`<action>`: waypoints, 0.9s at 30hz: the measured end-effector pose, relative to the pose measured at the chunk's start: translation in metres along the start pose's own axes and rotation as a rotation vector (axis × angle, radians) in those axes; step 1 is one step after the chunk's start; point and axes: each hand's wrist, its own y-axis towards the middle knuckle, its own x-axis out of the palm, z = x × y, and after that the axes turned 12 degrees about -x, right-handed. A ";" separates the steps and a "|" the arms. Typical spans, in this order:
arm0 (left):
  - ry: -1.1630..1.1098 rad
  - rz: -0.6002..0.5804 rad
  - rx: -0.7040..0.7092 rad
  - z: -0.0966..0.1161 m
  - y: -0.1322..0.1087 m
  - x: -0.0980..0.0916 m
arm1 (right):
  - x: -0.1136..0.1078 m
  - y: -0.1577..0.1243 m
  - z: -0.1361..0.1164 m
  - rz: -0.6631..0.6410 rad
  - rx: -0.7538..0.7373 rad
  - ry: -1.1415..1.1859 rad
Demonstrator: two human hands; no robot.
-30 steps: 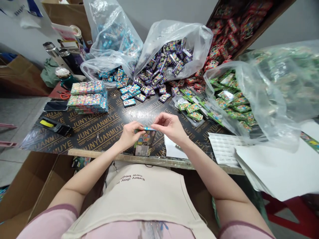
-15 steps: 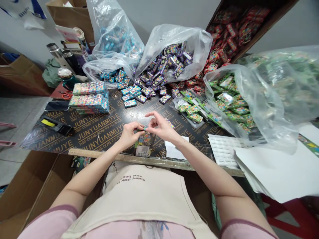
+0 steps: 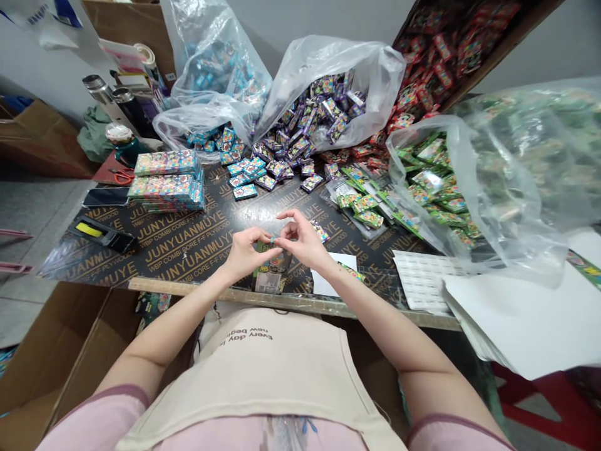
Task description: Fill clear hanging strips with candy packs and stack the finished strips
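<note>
A dark desk (image 3: 171,250) with gold lettering is standing before a grey wall (image 3: 323,22), with pale floor (image 3: 23,250) showing at the left. Bags of blue boxes (image 3: 230,144) and purple boxes (image 3: 305,119) are spilling along the far side, red packs (image 3: 413,100) are lying beyond them to the right, and green packs (image 3: 441,216) are filling a bag at the right. The left hand (image 3: 246,254) is closing its thumb and finger on a small blue piece (image 3: 272,240), mostly hidden by the fingertips; the right hand (image 3: 305,245) is pinching the same piece from the other side, its index finger arching up. The piece is sitting above the desk's near middle, over a printed card (image 3: 270,282) just inside the near edge. A wooden strip (image 3: 300,304) is running along that edge, below the forearms. Gold lettering is showing between the hands and a stack (image 3: 164,181) at the left; white paper (image 3: 323,285) is lying under the right forearm, with a label sheet (image 3: 420,282) farther right.
</note>
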 end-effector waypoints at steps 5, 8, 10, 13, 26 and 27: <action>0.068 0.023 0.034 0.001 -0.001 0.003 | 0.002 0.003 0.012 0.187 0.284 0.311; 0.033 0.010 -0.030 -0.002 -0.004 0.004 | 0.001 0.002 0.021 0.216 0.495 0.442; -0.065 -0.018 -0.174 -0.009 -0.009 0.005 | 0.001 -0.002 0.025 0.199 0.476 0.443; -0.290 -0.138 -0.394 -0.023 -0.019 0.005 | -0.003 -0.016 0.026 0.041 0.254 0.183; 0.482 -0.595 0.101 -0.006 -0.002 -0.060 | -0.002 -0.026 0.026 -0.257 -0.347 -0.090; 0.555 -0.537 0.108 -0.010 0.003 -0.065 | -0.002 -0.027 0.030 -0.200 -0.319 -0.115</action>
